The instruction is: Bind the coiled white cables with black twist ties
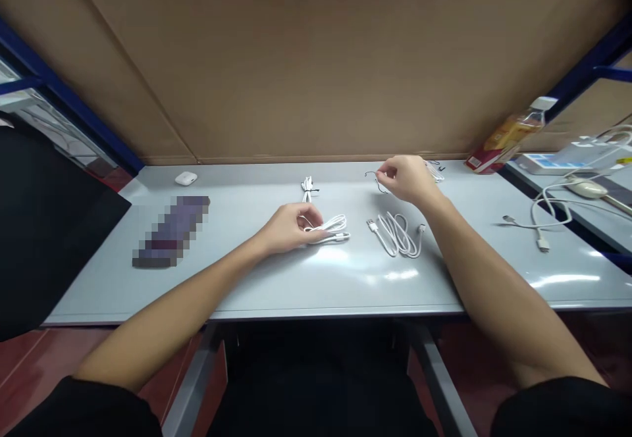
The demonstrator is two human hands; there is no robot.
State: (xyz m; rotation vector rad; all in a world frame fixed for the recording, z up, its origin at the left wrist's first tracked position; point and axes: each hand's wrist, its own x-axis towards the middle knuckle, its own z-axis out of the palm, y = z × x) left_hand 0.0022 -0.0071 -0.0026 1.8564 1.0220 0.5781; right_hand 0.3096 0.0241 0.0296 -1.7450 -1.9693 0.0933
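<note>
Left hand stretched forward, clasping coiled white cable on table; right hand farther out, pinching thin black wire tie.

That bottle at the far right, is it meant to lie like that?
The bottle is tipped over, leaning at the table's back right corner. Nothing appears spilled. Otherwise, coiled white cables lie neatly; the left hand grips one.
</note>
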